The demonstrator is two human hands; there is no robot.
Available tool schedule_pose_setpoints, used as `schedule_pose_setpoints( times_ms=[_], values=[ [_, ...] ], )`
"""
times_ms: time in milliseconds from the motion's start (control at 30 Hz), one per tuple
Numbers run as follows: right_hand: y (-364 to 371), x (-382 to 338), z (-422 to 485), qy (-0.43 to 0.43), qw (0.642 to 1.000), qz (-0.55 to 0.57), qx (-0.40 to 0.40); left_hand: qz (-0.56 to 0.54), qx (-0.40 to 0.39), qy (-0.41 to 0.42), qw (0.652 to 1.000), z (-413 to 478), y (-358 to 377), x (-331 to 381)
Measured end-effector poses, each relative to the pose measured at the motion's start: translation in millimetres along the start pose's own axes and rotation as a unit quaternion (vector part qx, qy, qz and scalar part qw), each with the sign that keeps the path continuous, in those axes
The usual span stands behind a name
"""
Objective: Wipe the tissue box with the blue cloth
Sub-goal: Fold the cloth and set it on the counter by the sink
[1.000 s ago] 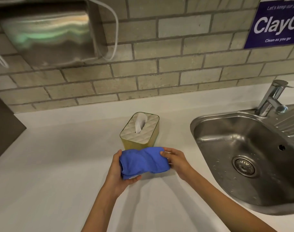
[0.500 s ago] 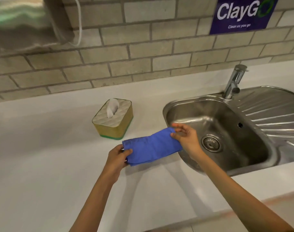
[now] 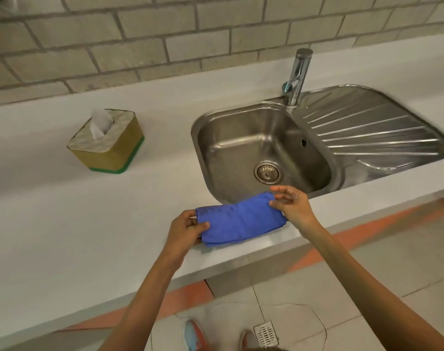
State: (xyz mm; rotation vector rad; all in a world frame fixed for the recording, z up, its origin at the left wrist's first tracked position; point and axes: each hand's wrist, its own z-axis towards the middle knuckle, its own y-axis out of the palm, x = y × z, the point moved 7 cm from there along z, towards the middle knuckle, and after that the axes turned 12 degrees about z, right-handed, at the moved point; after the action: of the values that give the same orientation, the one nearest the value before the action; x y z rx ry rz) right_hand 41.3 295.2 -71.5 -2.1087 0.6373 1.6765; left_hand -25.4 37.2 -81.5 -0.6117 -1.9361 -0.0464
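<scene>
My left hand (image 3: 188,229) grips the folded blue cloth (image 3: 241,219) by its left end; my right hand (image 3: 294,206) appears to pinch the right end, above the bench's (image 3: 64,224) near edge. The tissue box (image 3: 107,143) stands far left, well apart.

Soft, even light; glare streaks the sink (image 3: 367,127); in front of it the cloth (image 3: 241,219) faintly shadows the worktop (image 3: 64,224); edges bend, blurred.

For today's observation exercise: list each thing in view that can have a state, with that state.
Blue cloth: folded, held at both ends.
Left hand: grips the cloth's left end.
Right hand: pinches its right end.
Tissue box: upright, a tissue sticking out.
Tap: no water running.
</scene>
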Motion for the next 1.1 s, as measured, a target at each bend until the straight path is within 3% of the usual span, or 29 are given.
schedule_pose_setpoints(
  times_ms=[333, 533, 700, 867, 1100],
  values=[
    [-29.9, 7.8, -10.5, -0.014, 0.998, -0.063, 0.005, 0.118, 0.080, 0.032, 0.989, -15.6, 23.9, -0.8],
    [-35.0, 9.5, -16.2, -0.044, 0.982, -0.185, 0.022, 0.279, 0.156, 0.098, 0.943, -21.4, 29.6, 1.6],
    [-39.1, 5.7, -18.4, -0.068, 0.957, -0.282, 0.022, 0.396, 0.184, 0.103, 0.894, -26.7, 31.0, 3.9],
    [-24.6, -19.1, -13.5, -0.112, 0.956, -0.269, 0.019, 0.340, 0.188, 0.105, 0.915, -27.8, 22.1, 16.1],
    [48.9, -58.6, -0.7, -0.139, 0.968, -0.204, -0.035, 0.288, 0.218, 0.098, 0.927, -11.8, -7.5, 40.6]
  ],
)
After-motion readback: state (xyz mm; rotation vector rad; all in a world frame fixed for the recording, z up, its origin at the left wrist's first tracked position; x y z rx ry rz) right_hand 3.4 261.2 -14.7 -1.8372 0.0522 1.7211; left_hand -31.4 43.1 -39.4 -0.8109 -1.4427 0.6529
